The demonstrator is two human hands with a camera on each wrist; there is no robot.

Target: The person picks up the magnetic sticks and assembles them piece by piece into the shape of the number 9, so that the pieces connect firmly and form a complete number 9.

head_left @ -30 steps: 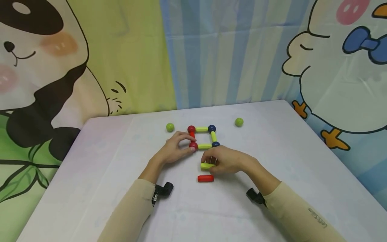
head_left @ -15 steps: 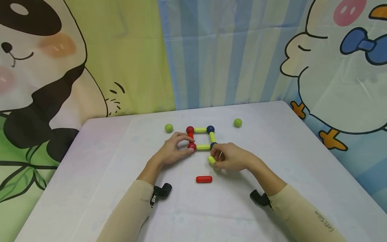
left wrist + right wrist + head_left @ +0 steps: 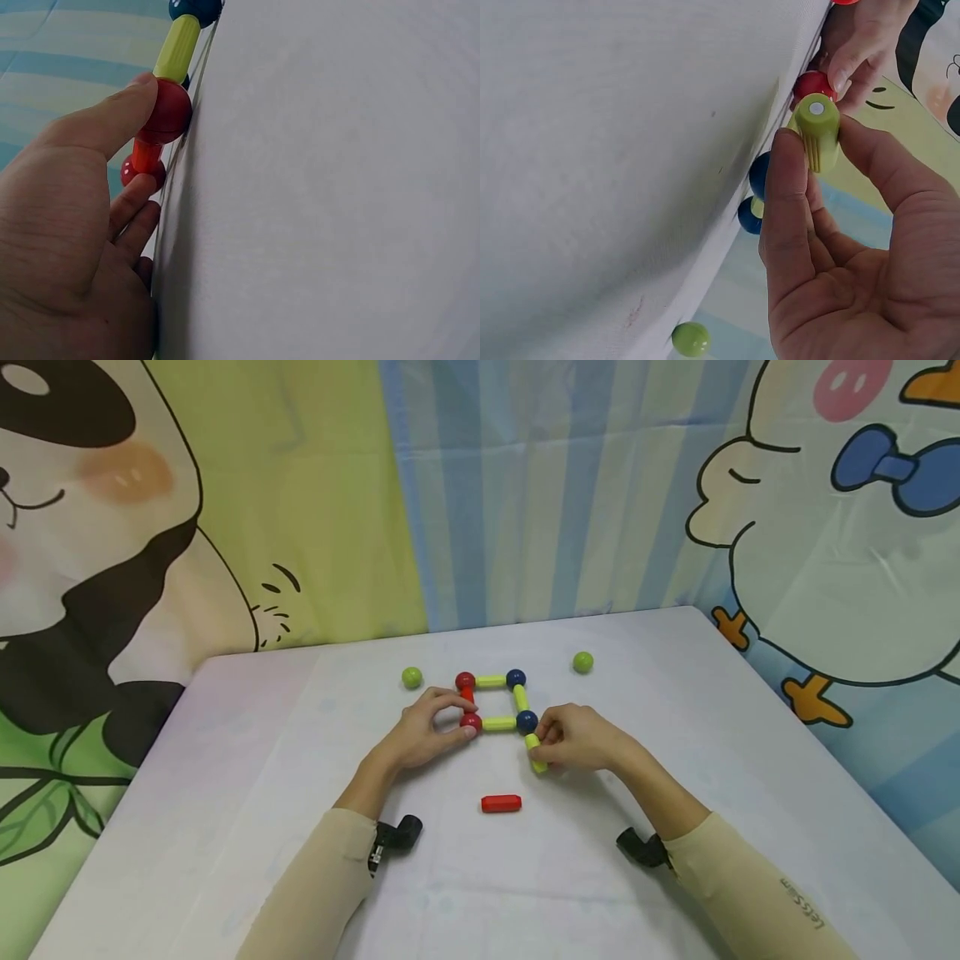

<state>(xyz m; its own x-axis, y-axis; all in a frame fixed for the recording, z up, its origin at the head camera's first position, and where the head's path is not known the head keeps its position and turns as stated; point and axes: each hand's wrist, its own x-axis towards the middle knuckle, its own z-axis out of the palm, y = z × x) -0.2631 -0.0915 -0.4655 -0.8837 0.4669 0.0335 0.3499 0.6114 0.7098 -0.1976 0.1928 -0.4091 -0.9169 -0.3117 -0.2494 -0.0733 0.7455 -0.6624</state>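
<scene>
A square of magnetic rods and balls lies on the table. Its left side has two red balls [image 3: 471, 722] joined by a red rod [image 3: 146, 156]; its right side has two dark blue balls [image 3: 527, 722] and a yellow-green rod [image 3: 521, 697]. My left hand [image 3: 429, 731] holds the near red corner, thumb on the ball and fingertips by the red rod. With thumb and fingertips, my right hand [image 3: 581, 739] pinches another yellow-green rod [image 3: 817, 135], its far end at the near blue ball. Whether they touch is hard to tell.
A loose red rod [image 3: 501, 803] lies on the white table [image 3: 225, 827] in front of the square. Two green balls sit farther back: a left one [image 3: 412, 677] and a right one [image 3: 582, 662]. A patterned curtain [image 3: 495, 493] hangs behind the table's back edge.
My right hand has turned the yellow-green rod from lying crosswise to pointing away from me, and brought it up to the near blue ball. The left hand stays at the red corner.
</scene>
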